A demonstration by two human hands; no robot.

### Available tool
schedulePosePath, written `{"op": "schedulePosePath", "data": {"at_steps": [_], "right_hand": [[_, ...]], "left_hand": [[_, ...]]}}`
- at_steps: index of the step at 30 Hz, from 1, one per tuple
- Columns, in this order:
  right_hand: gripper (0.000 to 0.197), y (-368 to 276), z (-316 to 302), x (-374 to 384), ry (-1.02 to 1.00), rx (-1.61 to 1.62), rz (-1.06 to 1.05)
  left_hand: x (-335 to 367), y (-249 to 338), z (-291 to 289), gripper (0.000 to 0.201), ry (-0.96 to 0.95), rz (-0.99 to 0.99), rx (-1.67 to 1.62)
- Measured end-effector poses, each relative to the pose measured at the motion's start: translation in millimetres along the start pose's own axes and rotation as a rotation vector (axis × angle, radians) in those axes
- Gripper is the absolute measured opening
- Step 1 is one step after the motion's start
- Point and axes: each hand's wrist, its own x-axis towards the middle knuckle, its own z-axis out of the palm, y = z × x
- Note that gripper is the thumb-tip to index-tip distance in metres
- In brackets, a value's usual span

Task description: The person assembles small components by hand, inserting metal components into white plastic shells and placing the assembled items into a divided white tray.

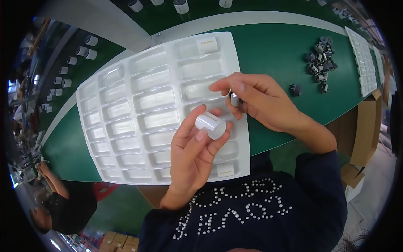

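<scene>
Tray (pixel 230 54) at left, white and many-pocketed, laid across the green tabletop (pixel 268 46); thin, flexible plastic by its look, best lifted by opposite rims. Two white pieces are seated along its right-hand column: an upper piece (pixel 207 45) in the far corner, a lower piece (pixel 225 169) near the body.

Above the tray, the white cylinder (pixel 210 124) is held in the left hand (pixel 191 157), tilted, thumb against its side and fingers curled around it. Judged light and stiff; the glossy wall is probably slippery and easily smudged or scuffed. A grip around the side, clear of the end, seems best. Whether it is hollow cannot be told.

Just right of it, a small metal part (pixel 234 99) is pinched in the right hand (pixel 262 98), forefinger extended; partly hidden by the fingers. Judged hard, dense for its size, smooth on the body. Thin prongs seem bendable; the body should be gripped.

Farther right, a loose part (pixel 296 89) is seen near a heap (pixel 321 61) of similar ones.
</scene>
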Motion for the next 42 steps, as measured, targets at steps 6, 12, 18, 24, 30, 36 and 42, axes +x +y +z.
{"op": "schedulePosePath", "data": {"at_steps": [6, 12, 18, 24, 30, 36, 42], "right_hand": [[0.041, -0.1, 0.7, -10.1, -0.035, -0.149, -0.261], [0.045, -1.5, -5.4, -13.9, 0.004, -0.601, -0.714], [0.038, 6.7, 0.3, -11.4, -0.070, -0.600, -0.754], [0.036, 9.6, 1.4, -7.2, -0.094, -0.702, -0.949], [0.035, 22.9, 9.2, -5.7, -0.143, -0.642, -1.044], [0.037, 26.6, 11.5, 0.8, -0.211, -0.558, -0.985], [0.037, 27.0, 19.0, -3.4, -0.130, -0.627, -0.969]], "left_hand": [[0.7, -1.3, -6.2, 0.040, -0.017, 0.040, -0.061], [0.8, -4.8, -10.0, 0.034, -0.028, 0.030, -0.140], [-0.7, -4.2, -13.0, 0.033, -0.108, 0.037, -0.010], [-2.1, -6.6, -14.2, 0.032, -0.141, -0.025, -0.051], [-7.3, -3.3, -12.5, 0.039, -0.171, -0.042, 0.041], [-13.3, -7.5, -21.7, 0.047, -0.202, -0.043, -0.027], [-17.4, -8.5, -17.5, 0.066, -0.286, 0.061, 0.123]]}}
